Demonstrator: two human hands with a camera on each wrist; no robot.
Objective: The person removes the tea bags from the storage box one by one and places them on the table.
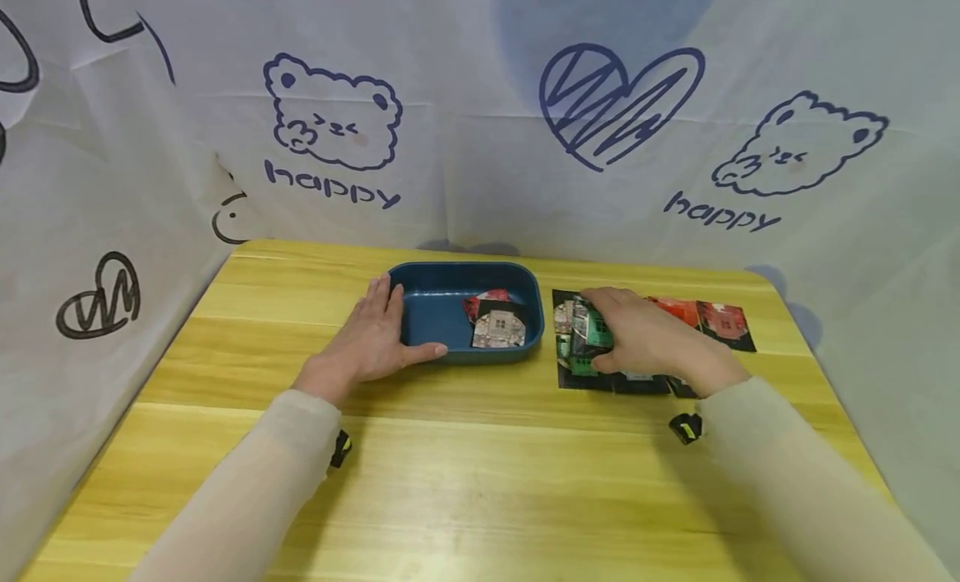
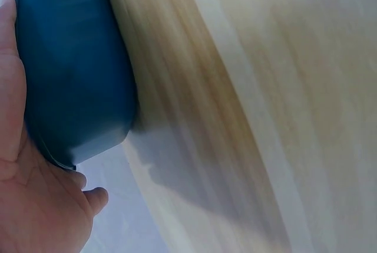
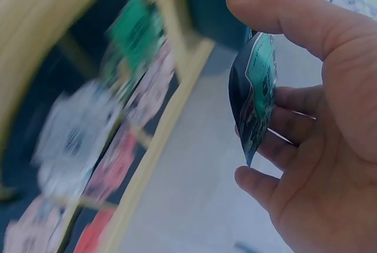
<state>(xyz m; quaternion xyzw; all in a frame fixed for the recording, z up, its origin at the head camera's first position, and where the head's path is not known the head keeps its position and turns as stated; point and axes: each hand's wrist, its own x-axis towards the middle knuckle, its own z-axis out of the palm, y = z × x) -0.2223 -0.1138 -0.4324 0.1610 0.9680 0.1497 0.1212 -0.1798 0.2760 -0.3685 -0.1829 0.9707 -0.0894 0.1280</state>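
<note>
Palm against the outside of the blue tray (image 1: 431,323), the person's left hand (image 1: 367,332) sits at its 9 o'clock end, fingers stretched along the rim and thumb reaching over the near edge at about 7 o'clock. The right hand (image 1: 648,336) is at the tray's 3 o'clock, over on the bench, pinching a green-labelled packet (image 3: 259,82) between thumb and fingers; the right wrist view shows it edge-on, gripped by its sides.

Inside the tray, towards 3 o'clock, I can see two more packets: a pale one (image 1: 499,325) lying partly over a red one (image 1: 491,297), which peeks out at about 2 o'clock.

Below the right hand, dark-edged packets lie close together. A green packet (image 1: 583,365) shows at 7 o'clock from the hand, and a red-fronted packet (image 1: 723,322) lies towards 2 o'clock. The hand and forearm cover part of this group, so I can't count them all.

Pale sleeves (image 1: 780,449) run back from both wrists across the yellow wood-grain bench (image 1: 480,482). Beyond its far edge, at 12 o'clock, hangs a white cloth (image 1: 472,157) drawn with bears, a scribbled heart and the word "happy".
</note>
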